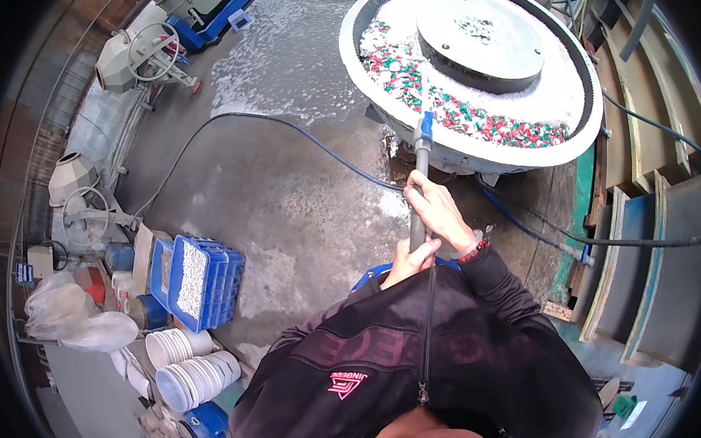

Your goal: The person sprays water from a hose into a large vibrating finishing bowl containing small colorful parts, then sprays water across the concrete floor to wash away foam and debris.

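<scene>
Both my hands are wrapped round a grey pipe wand (422, 161) with a blue tip (426, 126). My right hand (443, 212), with a red beaded bracelet (474, 248) at the wrist, grips it higher up. Lower down, close to my jacket, my left hand (410, 261) is closed round the same wand. A thin water jet leaves the tip toward the round white tub (352, 60). Inside lie many small red, green and white pieces (472, 120), partly under white foam (562, 89). A round metal cover (516, 42) rises at the tub's centre.
A dark blue hose (315, 141) curves across the wet floor (286, 191). To the left stand a blue crate (225, 277) of white pieces, stacked white buckets (204, 381) and two handwheel machines (116, 63). Metal troughs (633, 244) line the right side.
</scene>
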`<state>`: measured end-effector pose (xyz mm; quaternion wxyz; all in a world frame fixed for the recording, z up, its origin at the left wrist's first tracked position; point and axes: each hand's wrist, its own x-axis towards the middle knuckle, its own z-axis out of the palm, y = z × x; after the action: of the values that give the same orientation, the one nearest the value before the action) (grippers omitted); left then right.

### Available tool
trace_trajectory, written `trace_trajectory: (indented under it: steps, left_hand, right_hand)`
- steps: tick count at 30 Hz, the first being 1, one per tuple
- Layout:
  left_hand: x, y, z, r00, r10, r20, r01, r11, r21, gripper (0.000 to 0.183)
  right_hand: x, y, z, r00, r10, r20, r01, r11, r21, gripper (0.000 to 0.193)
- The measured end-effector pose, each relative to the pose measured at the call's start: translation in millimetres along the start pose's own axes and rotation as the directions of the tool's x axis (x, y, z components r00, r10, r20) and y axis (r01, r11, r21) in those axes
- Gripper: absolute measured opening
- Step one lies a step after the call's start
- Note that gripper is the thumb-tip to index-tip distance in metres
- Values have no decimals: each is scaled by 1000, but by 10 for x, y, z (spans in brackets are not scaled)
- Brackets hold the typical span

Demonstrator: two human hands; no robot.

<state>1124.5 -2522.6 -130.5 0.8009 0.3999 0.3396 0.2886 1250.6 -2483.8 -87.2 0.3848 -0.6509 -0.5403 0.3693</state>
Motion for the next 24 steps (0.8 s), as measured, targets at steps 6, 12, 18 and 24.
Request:
trace_trajectory:
  steps: [6,12,18,24]
  left_hand:
    - [48,-29,275,996,-54,72,41,984,176,25]
    - [65,-34,446,988,-101,118,53,933,356,20]
    - [113,-187,429,993,-114,35,98,946,309,23]
    - [57,-98,621,983,18,-181,-30,997,-67,33]
  right_hand:
    - [-203,126,-364,994,105,-26,-107,989,-100,23]
    - [-444,206,-595,983,156,-99,-157,988,-4,23]
    - [-343,347,-602,996,71,-54,-70,997,23,27]
    - [-48,280,-378,993,23,113,-22,1000,-18,29]
